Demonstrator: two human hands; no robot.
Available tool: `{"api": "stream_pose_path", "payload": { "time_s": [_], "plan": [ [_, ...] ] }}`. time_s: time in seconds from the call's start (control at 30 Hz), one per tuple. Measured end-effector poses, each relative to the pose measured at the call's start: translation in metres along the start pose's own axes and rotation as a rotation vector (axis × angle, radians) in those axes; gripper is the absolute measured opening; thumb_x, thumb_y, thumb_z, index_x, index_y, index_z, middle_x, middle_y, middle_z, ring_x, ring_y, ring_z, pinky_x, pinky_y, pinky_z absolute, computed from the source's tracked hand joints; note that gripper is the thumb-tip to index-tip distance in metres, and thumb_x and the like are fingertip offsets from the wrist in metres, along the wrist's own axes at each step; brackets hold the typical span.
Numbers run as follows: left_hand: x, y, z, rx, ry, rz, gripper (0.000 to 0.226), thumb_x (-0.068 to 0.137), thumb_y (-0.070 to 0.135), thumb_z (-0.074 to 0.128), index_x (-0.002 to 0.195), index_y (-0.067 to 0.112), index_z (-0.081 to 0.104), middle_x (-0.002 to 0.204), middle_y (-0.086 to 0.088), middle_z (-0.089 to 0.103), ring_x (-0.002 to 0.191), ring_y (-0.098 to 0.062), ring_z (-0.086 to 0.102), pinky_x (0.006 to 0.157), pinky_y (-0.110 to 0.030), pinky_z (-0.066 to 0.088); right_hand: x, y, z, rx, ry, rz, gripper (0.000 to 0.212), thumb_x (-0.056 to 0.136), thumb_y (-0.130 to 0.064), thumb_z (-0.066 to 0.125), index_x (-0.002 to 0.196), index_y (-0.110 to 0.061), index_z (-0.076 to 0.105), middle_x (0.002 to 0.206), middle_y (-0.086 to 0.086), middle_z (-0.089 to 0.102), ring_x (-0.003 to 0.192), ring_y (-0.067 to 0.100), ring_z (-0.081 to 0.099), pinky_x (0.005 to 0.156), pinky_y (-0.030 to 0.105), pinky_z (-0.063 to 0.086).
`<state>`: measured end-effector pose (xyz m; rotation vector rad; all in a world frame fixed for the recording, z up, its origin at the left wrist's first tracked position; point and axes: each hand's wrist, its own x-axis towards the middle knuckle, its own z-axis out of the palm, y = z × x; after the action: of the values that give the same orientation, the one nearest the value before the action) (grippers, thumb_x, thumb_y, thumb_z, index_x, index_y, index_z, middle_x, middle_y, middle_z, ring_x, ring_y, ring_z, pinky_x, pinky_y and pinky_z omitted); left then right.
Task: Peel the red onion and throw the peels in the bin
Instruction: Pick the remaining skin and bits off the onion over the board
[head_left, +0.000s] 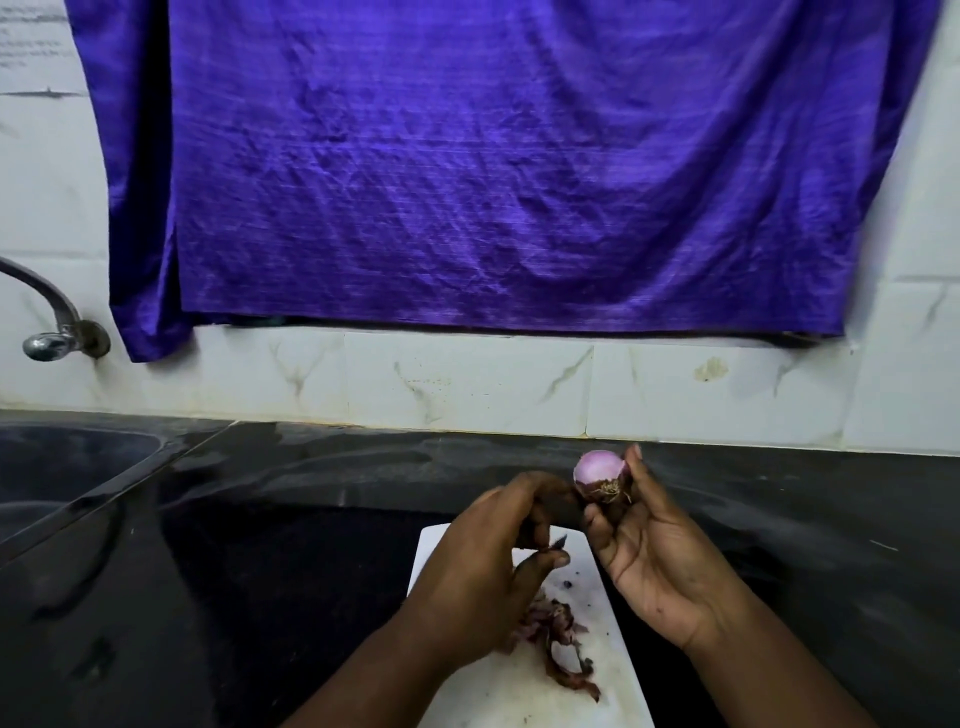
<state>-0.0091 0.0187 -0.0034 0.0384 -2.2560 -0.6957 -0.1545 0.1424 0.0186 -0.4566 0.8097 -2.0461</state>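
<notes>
My right hand (655, 561) holds a small red onion (598, 470) at its fingertips above the black counter, root end toward me. The top of the onion is pale pink where skin has come off; dark skin remains near the roots. My left hand (485, 566) is just left of the onion, fingers curled, pinching a dark strip of peel (556, 543) that leads to the onion's lower left side. Loose red-brown peels (558, 631) lie on a white cutting board (524, 696) under my hands. No bin is in view.
The black stone counter (285, 545) runs across the view, with a sink basin (62, 467) at far left and a metal tap (52, 332) on the tiled wall. A purple cloth (493, 171) hangs on the wall above the counter.
</notes>
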Motion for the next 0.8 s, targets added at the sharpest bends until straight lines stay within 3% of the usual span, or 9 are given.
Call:
{"api": "stream_pose_path", "payload": {
  "time_s": [0.07,0.17,0.3,0.37,0.47,0.6,0.7,0.8],
  "plan": [
    [-0.001,-0.003,-0.003,-0.002,0.023,-0.065,0.051,0.090,0.036,0.078,0.126,0.050,0.045,0.100,0.018,0.058,0.099,-0.008,0.061,0.083,-0.017,0.054,-0.001,0.002,0.001,-0.011,-0.024,0.041,0.045,0.089,-0.043,0.064,0.108,-0.002,0.071,0.094,0.023,0.073,0.058,0.015,0.067,0.054,0.020,0.060],
    [-0.002,-0.004,-0.006,-0.002,0.089,-0.091,0.037,0.093,0.044,0.070,0.123,0.049,0.049,0.098,0.017,0.061,0.095,-0.008,0.063,0.078,-0.023,0.057,-0.001,0.007,0.002,-0.009,-0.060,0.074,0.046,0.091,-0.037,0.064,0.119,-0.001,0.070,0.104,0.023,0.071,0.063,0.017,0.068,0.058,0.022,0.061],
    [0.002,-0.001,-0.007,-0.122,0.149,-0.154,0.028,0.098,0.034,0.069,0.123,0.034,0.056,0.094,0.016,0.068,0.086,-0.005,0.069,0.068,-0.018,0.055,0.002,0.010,0.000,0.018,-0.107,0.077,0.057,0.089,-0.033,0.075,0.133,0.000,0.061,0.125,0.022,0.066,0.094,0.024,0.071,0.074,0.028,0.064],
    [0.004,0.001,-0.009,-0.212,0.191,-0.196,0.025,0.098,0.026,0.069,0.121,0.029,0.059,0.096,0.017,0.069,0.086,-0.002,0.069,0.067,-0.013,0.052,0.001,0.012,0.000,-0.036,-0.122,0.066,0.050,0.091,-0.030,0.071,0.131,-0.001,0.064,0.130,0.023,0.065,0.103,0.026,0.070,0.079,0.029,0.063],
    [0.005,0.001,-0.010,-0.266,0.227,-0.233,0.025,0.098,0.024,0.071,0.117,0.034,0.058,0.098,0.018,0.072,0.089,-0.003,0.070,0.071,-0.018,0.055,0.001,0.014,0.001,-0.127,-0.126,0.048,0.037,0.095,-0.021,0.061,0.125,-0.002,0.068,0.129,0.021,0.068,0.103,0.024,0.070,0.082,0.030,0.063],
    [0.005,-0.002,-0.008,-0.295,0.253,-0.269,0.030,0.094,0.022,0.075,0.117,0.033,0.059,0.097,0.015,0.073,0.091,-0.007,0.071,0.076,-0.028,0.061,0.001,0.016,0.003,-0.203,-0.089,0.028,0.036,0.095,-0.018,0.060,0.126,-0.001,0.065,0.126,0.021,0.070,0.101,0.024,0.073,0.079,0.031,0.063],
    [0.005,-0.002,-0.008,-0.273,0.257,-0.277,0.034,0.092,0.018,0.077,0.117,0.032,0.060,0.096,0.016,0.073,0.091,-0.006,0.072,0.077,-0.022,0.060,0.001,0.016,0.001,-0.258,-0.075,0.018,0.040,0.093,-0.019,0.062,0.128,0.001,0.061,0.127,0.021,0.070,0.114,0.031,0.069,0.088,0.037,0.062],
    [0.004,-0.001,-0.009,-0.220,0.250,-0.251,0.035,0.089,0.019,0.078,0.115,0.033,0.060,0.090,0.012,0.073,0.089,-0.005,0.071,0.071,-0.017,0.058,0.001,0.017,0.003,-0.281,-0.065,-0.005,0.040,0.090,-0.017,0.064,0.125,0.001,0.060,0.126,0.021,0.071,0.113,0.031,0.070,0.086,0.036,0.063]
  ]
}}
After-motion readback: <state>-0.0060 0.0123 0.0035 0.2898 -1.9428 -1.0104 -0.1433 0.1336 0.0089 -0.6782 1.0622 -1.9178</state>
